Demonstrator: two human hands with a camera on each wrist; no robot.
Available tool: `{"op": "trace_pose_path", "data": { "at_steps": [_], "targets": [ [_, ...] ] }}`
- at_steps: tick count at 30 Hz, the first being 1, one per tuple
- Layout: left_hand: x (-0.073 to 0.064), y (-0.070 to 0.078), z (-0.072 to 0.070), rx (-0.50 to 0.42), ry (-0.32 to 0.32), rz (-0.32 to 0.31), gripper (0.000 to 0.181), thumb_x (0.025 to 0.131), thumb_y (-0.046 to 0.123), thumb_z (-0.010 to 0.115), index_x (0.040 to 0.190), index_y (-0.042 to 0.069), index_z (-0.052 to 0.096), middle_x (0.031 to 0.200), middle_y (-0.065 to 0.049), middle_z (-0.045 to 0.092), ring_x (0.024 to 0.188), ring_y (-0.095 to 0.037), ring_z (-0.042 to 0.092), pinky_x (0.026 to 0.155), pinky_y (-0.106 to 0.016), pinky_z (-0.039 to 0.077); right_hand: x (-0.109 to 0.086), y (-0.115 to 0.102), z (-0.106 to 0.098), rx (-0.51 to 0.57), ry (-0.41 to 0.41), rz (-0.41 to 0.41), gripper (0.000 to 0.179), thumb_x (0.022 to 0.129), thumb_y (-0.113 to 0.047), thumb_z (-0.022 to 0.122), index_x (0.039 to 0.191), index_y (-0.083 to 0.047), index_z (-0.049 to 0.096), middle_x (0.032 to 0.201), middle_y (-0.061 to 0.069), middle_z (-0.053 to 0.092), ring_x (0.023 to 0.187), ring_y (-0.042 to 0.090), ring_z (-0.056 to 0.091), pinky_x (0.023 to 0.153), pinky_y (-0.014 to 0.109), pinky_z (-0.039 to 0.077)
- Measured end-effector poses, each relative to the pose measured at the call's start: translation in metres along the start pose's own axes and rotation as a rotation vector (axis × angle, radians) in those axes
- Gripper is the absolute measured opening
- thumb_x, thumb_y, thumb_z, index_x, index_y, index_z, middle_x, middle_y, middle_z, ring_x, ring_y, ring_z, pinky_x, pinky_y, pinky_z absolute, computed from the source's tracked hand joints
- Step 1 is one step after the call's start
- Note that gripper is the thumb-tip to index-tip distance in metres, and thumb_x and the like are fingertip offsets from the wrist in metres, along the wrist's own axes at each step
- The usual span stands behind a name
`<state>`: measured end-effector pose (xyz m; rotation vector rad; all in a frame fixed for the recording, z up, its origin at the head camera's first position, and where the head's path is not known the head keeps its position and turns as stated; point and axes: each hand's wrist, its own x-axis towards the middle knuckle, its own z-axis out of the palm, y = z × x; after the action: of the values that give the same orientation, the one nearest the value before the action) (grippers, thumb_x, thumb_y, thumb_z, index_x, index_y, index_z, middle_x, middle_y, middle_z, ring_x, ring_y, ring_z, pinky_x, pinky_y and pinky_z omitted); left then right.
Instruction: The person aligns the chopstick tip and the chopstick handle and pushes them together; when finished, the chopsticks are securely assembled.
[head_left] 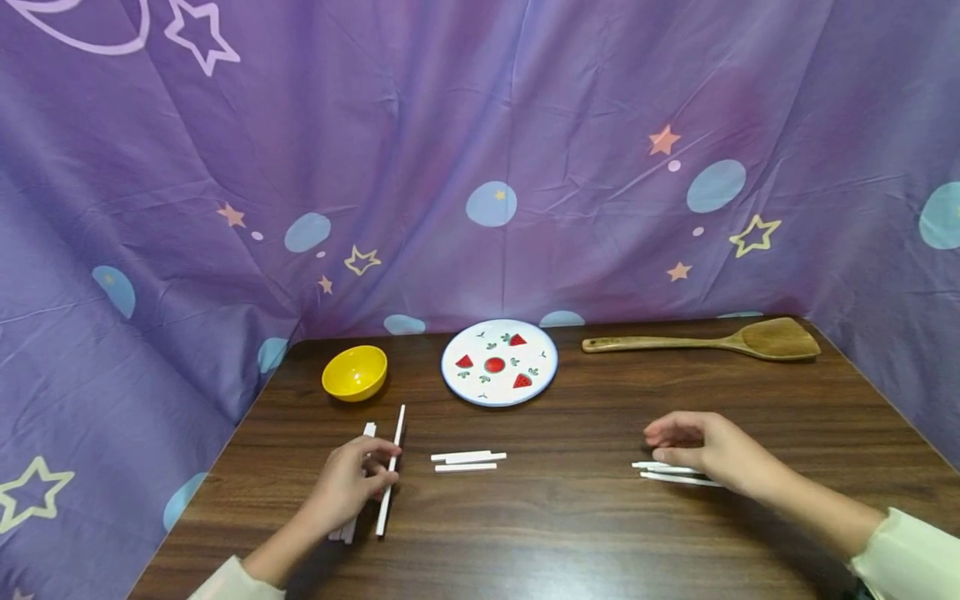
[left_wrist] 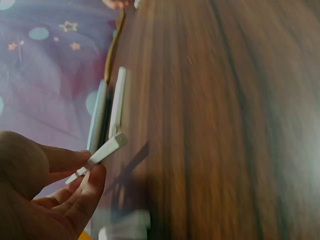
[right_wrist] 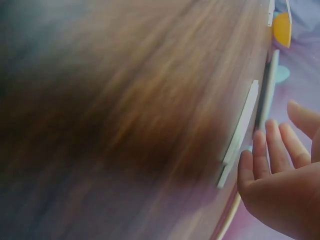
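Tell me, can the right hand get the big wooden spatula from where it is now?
Probably yes: the right hand looks free, and nothing seems to lie between it and the wooden spatula. The white sticks beside it lie on the near side, out of the way.

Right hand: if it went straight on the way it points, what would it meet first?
Probably the patterned plate, though the right hand might pass above it; height is unclear.
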<state>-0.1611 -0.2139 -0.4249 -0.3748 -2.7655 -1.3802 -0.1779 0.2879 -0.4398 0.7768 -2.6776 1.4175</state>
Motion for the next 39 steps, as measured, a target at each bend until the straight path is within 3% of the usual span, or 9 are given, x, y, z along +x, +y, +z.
{"op": "trace_pose_path", "data": {
  "at_steps": [8, 14, 18, 24, 28, 36, 39],
  "targets": [
    [-0.002, -0.011, -0.01, 0.234, 0.028, 0.004, 0.024, 0.08, -0.003, 0.084, 0.101, 0.003, 0.076, 0.09, -0.001, 0.065, 0.072, -0.007, 0.057, 0.062, -0.022, 0.049, -0.007, 0.013, -0.004, -0.01, -0.052, -0.04, 0.031, 0.088, 0.0, 0.077, 0.116, 0.01, 0.067, 0.101, 0.014, 0.075, 0.089, 0.0, 0.067, 0.076, 0.02, 0.055],
    [-0.003, -0.016, -0.012, 0.373, -0.021, 0.073, 0.021, 0.08, 0.002, 0.085, 0.099, 0.008, 0.078, 0.089, 0.002, 0.067, 0.074, -0.01, 0.053, 0.066, -0.026, 0.045, -0.007, 0.016, -0.004, -0.017, -0.056, -0.037, 0.031, 0.088, 0.0, 0.078, 0.115, 0.009, 0.068, 0.102, 0.013, 0.075, 0.088, 0.0, 0.066, 0.075, 0.021, 0.055],
    [-0.004, -0.022, -0.012, 0.432, -0.017, 0.119, 0.022, 0.079, 0.004, 0.085, 0.099, 0.008, 0.079, 0.092, 0.003, 0.068, 0.078, -0.01, 0.054, 0.07, -0.028, 0.045, -0.006, 0.015, -0.003, -0.019, -0.059, -0.043, 0.03, 0.088, 0.0, 0.078, 0.114, 0.008, 0.069, 0.102, 0.012, 0.075, 0.088, 0.0, 0.065, 0.075, 0.022, 0.055],
    [-0.007, -0.024, -0.011, 0.461, 0.054, 0.122, 0.028, 0.073, 0.008, 0.091, 0.098, 0.014, 0.08, 0.098, 0.002, 0.06, 0.092, -0.021, 0.052, 0.08, -0.035, 0.043, -0.007, 0.017, -0.003, -0.036, -0.081, -0.021, 0.027, 0.087, -0.003, 0.079, 0.112, 0.005, 0.071, 0.099, 0.007, 0.075, 0.087, 0.0, 0.064, 0.074, 0.022, 0.054],
    [-0.01, -0.026, -0.014, 0.446, 0.096, 0.132, 0.036, 0.069, 0.014, 0.094, 0.102, 0.019, 0.08, 0.111, -0.006, 0.057, 0.1, -0.027, 0.049, 0.085, -0.04, 0.042, -0.007, 0.019, -0.002, -0.034, -0.1, -0.004, 0.026, 0.088, -0.006, 0.079, 0.111, 0.003, 0.073, 0.094, -0.001, 0.073, 0.084, -0.001, 0.062, 0.07, 0.023, 0.053],
    [-0.011, -0.031, -0.021, 0.352, 0.056, 0.107, 0.037, 0.07, 0.014, 0.094, 0.104, 0.014, 0.081, 0.119, -0.016, 0.058, 0.107, -0.033, 0.052, 0.091, -0.044, 0.041, -0.008, 0.018, -0.002, -0.019, -0.118, 0.034, 0.027, 0.089, -0.012, 0.08, 0.112, 0.0, 0.074, 0.093, -0.007, 0.071, 0.082, 0.0, 0.061, 0.069, 0.024, 0.052],
    [-0.011, -0.033, -0.022, 0.321, 0.048, 0.067, 0.035, 0.071, 0.012, 0.093, 0.104, 0.011, 0.081, 0.119, -0.015, 0.058, 0.11, -0.032, 0.054, 0.094, -0.044, 0.044, -0.008, 0.017, -0.003, -0.01, -0.124, 0.047, 0.027, 0.089, -0.012, 0.08, 0.113, -0.001, 0.074, 0.093, -0.005, 0.071, 0.08, 0.002, 0.061, 0.067, 0.024, 0.052]
  ]
}}
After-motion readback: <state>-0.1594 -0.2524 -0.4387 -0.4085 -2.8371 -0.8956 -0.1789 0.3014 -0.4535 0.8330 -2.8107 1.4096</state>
